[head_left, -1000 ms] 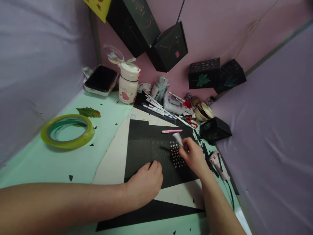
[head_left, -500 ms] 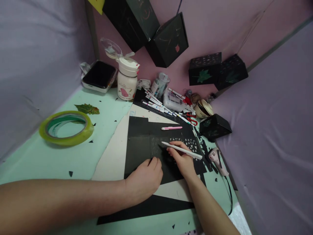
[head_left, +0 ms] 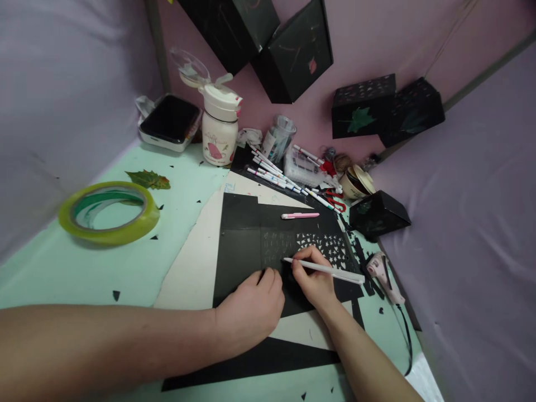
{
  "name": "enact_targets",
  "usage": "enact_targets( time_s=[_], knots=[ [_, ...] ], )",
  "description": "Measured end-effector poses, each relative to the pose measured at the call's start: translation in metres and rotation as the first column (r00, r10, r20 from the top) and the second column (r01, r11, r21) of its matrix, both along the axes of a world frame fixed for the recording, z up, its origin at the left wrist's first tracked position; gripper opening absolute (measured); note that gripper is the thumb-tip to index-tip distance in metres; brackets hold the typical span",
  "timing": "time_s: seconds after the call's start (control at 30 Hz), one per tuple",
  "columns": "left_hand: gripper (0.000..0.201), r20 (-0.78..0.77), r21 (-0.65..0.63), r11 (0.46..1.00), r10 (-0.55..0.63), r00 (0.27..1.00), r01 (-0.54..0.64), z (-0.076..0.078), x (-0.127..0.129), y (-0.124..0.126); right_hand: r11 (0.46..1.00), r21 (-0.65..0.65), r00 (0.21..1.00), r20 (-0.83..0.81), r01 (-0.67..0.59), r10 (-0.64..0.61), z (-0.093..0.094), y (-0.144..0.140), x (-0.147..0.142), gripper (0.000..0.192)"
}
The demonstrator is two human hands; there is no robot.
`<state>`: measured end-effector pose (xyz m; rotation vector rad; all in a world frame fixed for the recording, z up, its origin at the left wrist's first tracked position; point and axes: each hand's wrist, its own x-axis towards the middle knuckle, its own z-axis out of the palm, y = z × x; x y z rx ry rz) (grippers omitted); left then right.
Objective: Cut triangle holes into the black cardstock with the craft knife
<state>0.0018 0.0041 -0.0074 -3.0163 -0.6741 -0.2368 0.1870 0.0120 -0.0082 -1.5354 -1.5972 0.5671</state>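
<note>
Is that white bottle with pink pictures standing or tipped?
Upright: the white bottle has its base down, white lid on top.

The left forearm [head_left: 113, 346] crosses the near left, left hand [head_left: 253, 307] back-up with fingers curled — the right forearm [head_left: 366, 357] slants from the near right, right hand [head_left: 317, 289] in a pinch.

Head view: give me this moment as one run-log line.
left hand: on black card | right hand: holding white pen, tip near faint marks | pink pen: lying on card
</note>
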Motion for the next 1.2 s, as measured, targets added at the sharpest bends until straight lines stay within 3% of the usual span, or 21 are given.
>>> enact_targets(
  time_s=[0.43, 1.2],
  knots=[
    [0.031, 0.048, 0.172, 0.985, 0.006, 0.999, -0.015, 0.0006, -0.002, -0.001, 0.994, 0.026, 0.994, 0.02, -0.11, 0.109, -0.0059, -0.0011, 0.0017, 0.013],
    [0.029, 0.124, 0.214, 0.976, 0.015, 0.992, -0.041, -0.001, -0.0008, -0.0008, 0.986, 0.004, 0.986, 0.019, -0.165, 0.165, -0.0053, -0.0023, 0.0017, 0.017]
  ],
)
